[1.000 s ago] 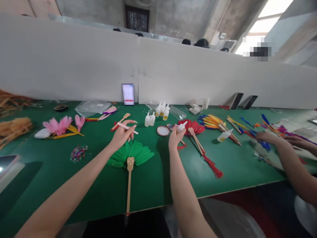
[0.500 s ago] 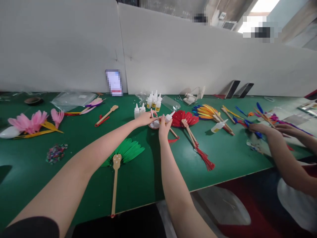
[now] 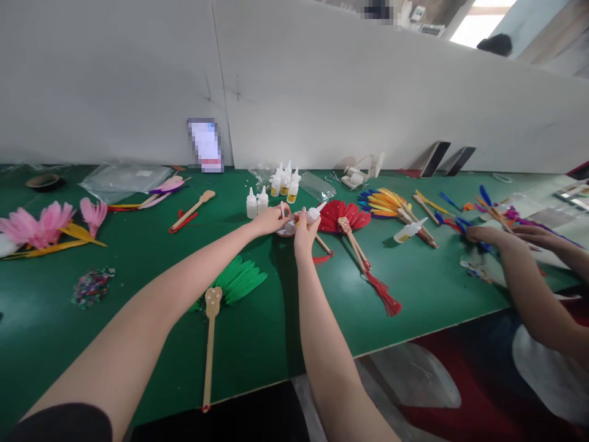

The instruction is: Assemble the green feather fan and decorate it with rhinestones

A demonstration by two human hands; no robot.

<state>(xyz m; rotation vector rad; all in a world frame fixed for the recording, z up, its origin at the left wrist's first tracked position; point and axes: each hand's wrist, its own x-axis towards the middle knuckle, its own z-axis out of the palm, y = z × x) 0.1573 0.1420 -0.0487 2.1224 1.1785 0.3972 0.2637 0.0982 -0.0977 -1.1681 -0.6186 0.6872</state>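
Note:
My right hand (image 3: pixel 305 236) grips a small white glue bottle (image 3: pixel 315 212), its pointed nozzle tilted up to the right. Beside it, my left hand (image 3: pixel 272 219) is closed in a pinch over a small shallow dish (image 3: pixel 286 229); whatever its fingertips hold is too small to make out. The dish is partly hidden by both hands. Below my left forearm lies a green feather fan (image 3: pixel 242 282) with pearl-like beads on its wooden handle (image 3: pixel 210 344). A red feather fan (image 3: pixel 345 215) with a red tassel (image 3: pixel 385 294) rests just right of my right hand.
Several glue bottles (image 3: pixel 285 183) stand behind my hands, and another (image 3: pixel 409 231) lies to the right. Pink feathers (image 3: pixel 41 222) and a sequin pile (image 3: pixel 93 286) are at left. A yellow-blue fan (image 3: pixel 386 204) lies near a co-worker's hands (image 3: pixel 488 236). A phone (image 3: pixel 205 145) leans on the partition.
The view has shifted slightly, so the table items at left appear further left. My left hand stays at the dish and my right hand keeps hold of the glue bottle.

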